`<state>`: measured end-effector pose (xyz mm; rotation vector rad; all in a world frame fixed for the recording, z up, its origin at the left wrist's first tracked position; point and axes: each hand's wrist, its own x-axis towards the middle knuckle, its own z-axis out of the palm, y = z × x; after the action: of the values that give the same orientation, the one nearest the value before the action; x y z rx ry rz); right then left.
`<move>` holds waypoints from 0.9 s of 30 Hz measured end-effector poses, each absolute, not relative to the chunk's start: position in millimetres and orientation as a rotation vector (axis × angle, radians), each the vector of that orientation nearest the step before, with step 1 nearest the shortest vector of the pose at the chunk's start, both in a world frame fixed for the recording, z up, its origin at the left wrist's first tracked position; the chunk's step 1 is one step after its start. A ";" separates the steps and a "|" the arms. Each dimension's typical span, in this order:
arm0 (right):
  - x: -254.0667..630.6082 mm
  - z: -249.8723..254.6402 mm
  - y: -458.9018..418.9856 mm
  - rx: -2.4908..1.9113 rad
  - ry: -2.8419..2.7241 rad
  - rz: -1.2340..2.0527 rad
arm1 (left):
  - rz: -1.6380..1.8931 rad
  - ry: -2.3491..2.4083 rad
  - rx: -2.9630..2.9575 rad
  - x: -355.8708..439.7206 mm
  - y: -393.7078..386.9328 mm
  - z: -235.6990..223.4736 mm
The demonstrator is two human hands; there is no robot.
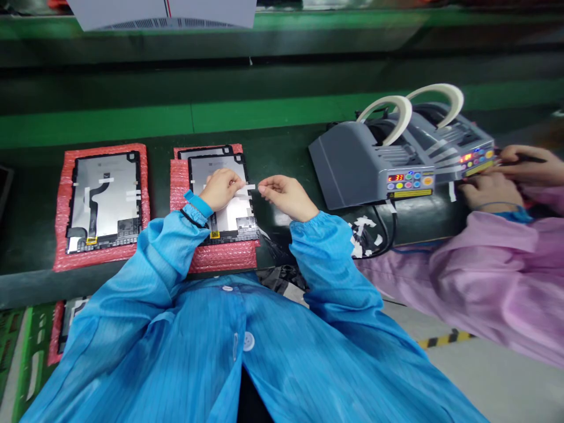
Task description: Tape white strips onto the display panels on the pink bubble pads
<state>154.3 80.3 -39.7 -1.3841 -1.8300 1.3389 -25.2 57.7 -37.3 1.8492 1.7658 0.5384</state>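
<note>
My left hand (221, 189) reaches over a tablet screen panel (225, 211) with a silver back and black frame. Its thumb and fingers are pinched at a short strip of white tape (249, 187) at the panel's right edge. Just right of that edge, my right hand (284, 195) hovers with thumb and forefinger closed together; I cannot make out anything between them. The panel lies on pink bubble wrap (222, 258), overlapping another panel behind it. A yellow-edged connector (214, 234) shows below my left wrist.
Another panel (112, 200) lies on pink bubble wrap at the left. Two grey tape dispensers (352, 167) stand right, with tape scraps (363, 229) and cables before them. A co-worker's hands (493, 191) are at the farther dispenser. A white box (167, 14) sits above.
</note>
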 end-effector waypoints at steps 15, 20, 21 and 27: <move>131.2 -62.6 87.5 -1.552 -2.114 0.922 | 0.128 1.982 1.979 -7.4 53.7 -40.3; 131.2 -73.2 89.2 -1.490 -2.145 0.841 | 0.135 1.980 2.011 -7.7 52.7 -42.1; 131.2 -74.2 90.0 -1.486 -2.147 0.834 | 0.138 1.978 2.015 -7.5 52.5 -42.4; 138.6 -69.1 84.7 -1.572 -2.092 0.772 | 0.224 1.989 1.991 -9.4 51.4 -42.6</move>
<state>138.6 84.7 -69.1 -1.5719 -2.0917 0.7719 -9.4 51.4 -42.6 1.9907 1.9891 0.2243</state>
